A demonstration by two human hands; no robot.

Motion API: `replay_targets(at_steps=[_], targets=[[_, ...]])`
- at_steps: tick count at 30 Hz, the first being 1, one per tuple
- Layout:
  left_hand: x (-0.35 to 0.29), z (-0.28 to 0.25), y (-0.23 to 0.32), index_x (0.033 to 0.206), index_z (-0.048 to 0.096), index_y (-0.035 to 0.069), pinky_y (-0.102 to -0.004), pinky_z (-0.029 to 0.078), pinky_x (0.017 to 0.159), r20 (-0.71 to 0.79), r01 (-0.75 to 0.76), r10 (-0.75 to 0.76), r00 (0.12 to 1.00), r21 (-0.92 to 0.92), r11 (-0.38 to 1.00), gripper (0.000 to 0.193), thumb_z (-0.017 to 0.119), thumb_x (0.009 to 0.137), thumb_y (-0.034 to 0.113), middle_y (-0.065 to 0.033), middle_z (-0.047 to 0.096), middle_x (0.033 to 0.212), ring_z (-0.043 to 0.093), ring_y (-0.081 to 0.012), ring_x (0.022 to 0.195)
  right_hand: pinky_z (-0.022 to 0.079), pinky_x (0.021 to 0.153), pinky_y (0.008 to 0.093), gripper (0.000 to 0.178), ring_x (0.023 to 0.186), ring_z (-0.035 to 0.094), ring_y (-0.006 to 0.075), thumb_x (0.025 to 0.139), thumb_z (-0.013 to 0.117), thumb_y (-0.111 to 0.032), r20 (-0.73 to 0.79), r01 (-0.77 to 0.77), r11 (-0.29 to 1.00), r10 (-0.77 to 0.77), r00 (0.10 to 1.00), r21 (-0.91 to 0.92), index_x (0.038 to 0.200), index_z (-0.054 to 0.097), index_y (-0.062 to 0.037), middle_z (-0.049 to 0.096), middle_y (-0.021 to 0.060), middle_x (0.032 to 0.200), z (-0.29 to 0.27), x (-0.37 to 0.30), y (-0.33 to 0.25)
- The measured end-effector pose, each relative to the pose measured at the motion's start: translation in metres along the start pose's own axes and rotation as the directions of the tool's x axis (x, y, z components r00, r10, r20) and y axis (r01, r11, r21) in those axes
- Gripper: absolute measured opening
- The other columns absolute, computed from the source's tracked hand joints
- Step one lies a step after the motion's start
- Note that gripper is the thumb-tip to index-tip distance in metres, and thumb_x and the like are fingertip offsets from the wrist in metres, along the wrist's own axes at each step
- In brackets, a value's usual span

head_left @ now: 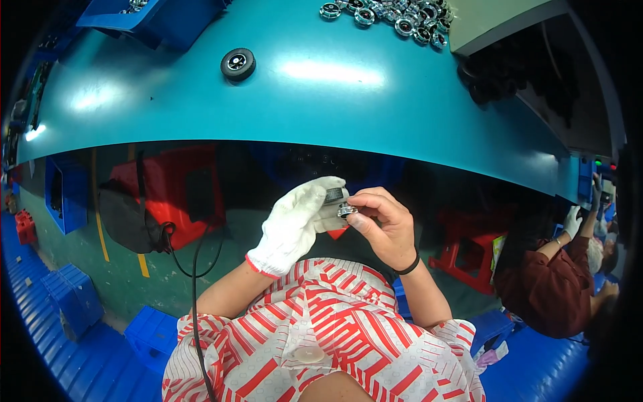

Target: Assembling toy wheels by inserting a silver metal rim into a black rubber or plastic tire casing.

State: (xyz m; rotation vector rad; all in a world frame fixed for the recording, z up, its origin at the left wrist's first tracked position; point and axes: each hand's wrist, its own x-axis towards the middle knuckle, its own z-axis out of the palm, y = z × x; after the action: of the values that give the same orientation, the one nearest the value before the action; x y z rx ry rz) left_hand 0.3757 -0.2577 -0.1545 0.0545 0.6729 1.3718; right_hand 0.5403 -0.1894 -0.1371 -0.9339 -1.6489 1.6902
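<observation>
My left hand [293,216], in a white knitted glove with a red-edged cuff, is closed around a small black ribbed rubber tyre [333,194]. The bare fingers of my right hand [390,226] pinch a shiny chrome wheel hub [347,210] close beside the tyre. Both hands are in front of my body, short of the table's near edge. Whether hub and tyre touch I cannot tell. On the blue-green table [301,114] lies one wheel [238,63], its black tyre around a dark and silver centre.
Loose chrome hubs [405,25] are heaped at the table's far side, near a pale frame [495,23] with dark rings under it. A blue bin [151,23] stands far left. Red stools [177,194] are below the table. At right sits another person in a dark red top [552,288].
</observation>
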Motion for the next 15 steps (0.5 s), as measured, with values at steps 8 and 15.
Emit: replay_targets(at_steps=[8,15], targets=[[0.001,-0.005,-0.01,0.119,0.054,-0.003,-0.0351,0.057,0.078,-0.126,0.129,-0.129,0.984,-0.005,0.992,0.038,0.052,0.095,0.027,-0.0137,0.062,0.105,0.066,-0.0242,0.089,0.052,0.068,0.0223,0.02,0.082,0.062,0.0134,0.079,0.067,0.001,-0.002,0.085,0.949,-0.09,0.996,-0.303,0.098,0.065,0.0015,0.06,0.01,0.099,0.005,0.002,0.0],[-0.001,-0.005,-0.005,0.125,0.049,-0.004,-0.0357,0.056,0.074,-0.069,0.193,-0.195,0.978,-0.038,0.981,0.038,0.049,0.097,0.022,-0.0161,0.062,0.106,0.066,-0.0266,0.087,0.05,0.068,0.0215,0.02,0.08,0.059,0.0109,0.083,0.066,-0.002,-0.047,-0.109,0.979,0.119,0.992,0.175,0.102,0.063,0.0029,0.057,0.0074,0.102,-0.002,0.004,0.009]])
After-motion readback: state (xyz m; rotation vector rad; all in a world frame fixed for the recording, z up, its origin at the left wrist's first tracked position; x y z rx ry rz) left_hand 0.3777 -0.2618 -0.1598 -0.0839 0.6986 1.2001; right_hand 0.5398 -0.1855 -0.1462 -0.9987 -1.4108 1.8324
